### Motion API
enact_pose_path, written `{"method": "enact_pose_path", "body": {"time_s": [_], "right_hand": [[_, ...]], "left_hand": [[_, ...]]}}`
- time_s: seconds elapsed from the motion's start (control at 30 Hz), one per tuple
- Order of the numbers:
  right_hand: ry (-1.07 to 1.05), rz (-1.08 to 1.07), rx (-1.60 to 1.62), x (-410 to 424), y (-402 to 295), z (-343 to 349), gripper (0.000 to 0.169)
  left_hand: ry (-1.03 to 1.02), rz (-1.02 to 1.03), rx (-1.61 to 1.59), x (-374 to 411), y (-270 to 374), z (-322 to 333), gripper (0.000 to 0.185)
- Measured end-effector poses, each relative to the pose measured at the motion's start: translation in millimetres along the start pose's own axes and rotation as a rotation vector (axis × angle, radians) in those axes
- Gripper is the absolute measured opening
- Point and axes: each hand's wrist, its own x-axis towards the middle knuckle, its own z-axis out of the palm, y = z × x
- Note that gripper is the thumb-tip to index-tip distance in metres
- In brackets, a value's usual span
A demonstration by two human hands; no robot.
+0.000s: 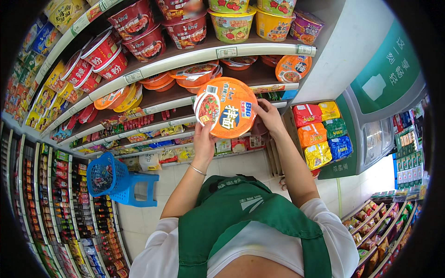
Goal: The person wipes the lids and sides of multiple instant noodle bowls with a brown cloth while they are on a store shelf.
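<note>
Both hands hold an orange instant noodle bowl (227,107) in front of the shelves, its printed lid facing up toward me. My left hand (205,142) grips the lower left rim, with the thumb on the lid. At the upper right rim, my right hand (267,116) holds the edge between thumb and fingers. Behind it, similar orange bowls (196,74) lie on a dark shelf, and one more orange bowl (293,68) stands tilted at that shelf's right end. Yellow-rimmed bowls (130,99) lean together farther left.
Stacked noodle tubs (186,33) fill the upper shelf. A blue plastic basket (107,173) rests on a blue stool (139,191) at lower left. To the right stand a carton of bagged noodles (321,130) and a green-and-grey freezer (368,135). Bottle shelves (69,194) line the left side.
</note>
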Motion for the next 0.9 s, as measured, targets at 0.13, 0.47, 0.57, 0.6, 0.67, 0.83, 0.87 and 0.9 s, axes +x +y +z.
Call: {"method": "enact_pose_path", "body": {"time_s": [0.13,0.47,0.57,0.6,0.67,0.83,0.87,0.9], "right_hand": [[0.054,0.152,0.192,57,4,-12,0.034],[0.227,0.332,0.428,208,16,5,0.031],[0.109,0.326,0.561,254,46,-11,0.029],[0.083,0.330,0.571,261,47,-7,0.028],[0.071,0.323,0.555,272,50,-4,0.027],[0.101,0.287,0.503,278,54,-13,0.025],[0.111,0.283,0.495,275,55,-20,0.025],[0.112,0.284,0.513,268,53,-22,0.022]], "left_hand": [[0.010,-0.003,-0.007,-1,14,3,0.038],[0.088,0.020,-0.010,-17,22,-17,0.035],[0.105,0.004,-0.025,-21,23,-16,0.033],[0.115,0.004,-0.019,-24,24,-18,0.033],[0.159,-0.008,0.002,-24,23,-21,0.033],[0.158,0.003,-0.007,-21,22,-24,0.033],[0.139,0.001,-0.009,-20,22,-23,0.034],[0.124,-0.001,-0.010,-19,22,-23,0.034]]}}
